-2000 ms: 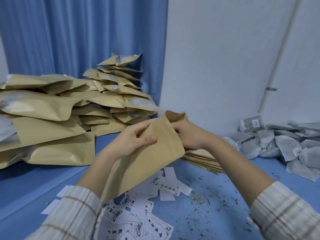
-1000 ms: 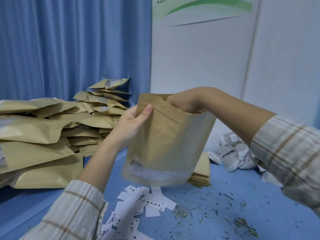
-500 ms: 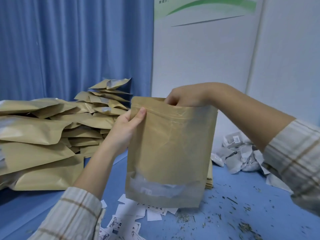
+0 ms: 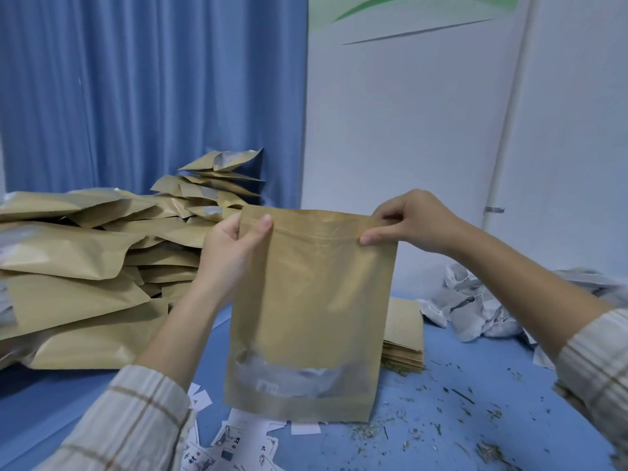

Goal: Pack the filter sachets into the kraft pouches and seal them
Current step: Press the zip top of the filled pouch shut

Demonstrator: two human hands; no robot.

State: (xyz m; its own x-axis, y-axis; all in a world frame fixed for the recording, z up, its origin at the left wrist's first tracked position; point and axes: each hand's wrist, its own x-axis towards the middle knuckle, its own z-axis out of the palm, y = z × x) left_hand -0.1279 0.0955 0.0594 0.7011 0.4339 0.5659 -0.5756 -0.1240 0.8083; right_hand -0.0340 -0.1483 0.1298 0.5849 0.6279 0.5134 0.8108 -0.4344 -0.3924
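A kraft pouch (image 4: 312, 300) hangs upright in front of me above the blue table. A clear window near its bottom shows pale sachets inside. My left hand (image 4: 234, 253) pinches the pouch's top left corner, thumb on the front. My right hand (image 4: 407, 220) pinches the top right corner along the zip strip. A heap of loose grey-white filter sachets (image 4: 475, 311) lies at the right by the wall.
A big pile of filled kraft pouches (image 4: 95, 266) fills the left side before a blue curtain. A flat stack of unused pouches (image 4: 404, 338) lies behind the held one. Printed paper slips (image 4: 231, 440) and herb crumbs (image 4: 458, 419) litter the blue table (image 4: 51, 413).
The pouch was lifted off the table and turned upright. My right hand came out of its mouth and moved to the top right corner; the top edge now lies flat.
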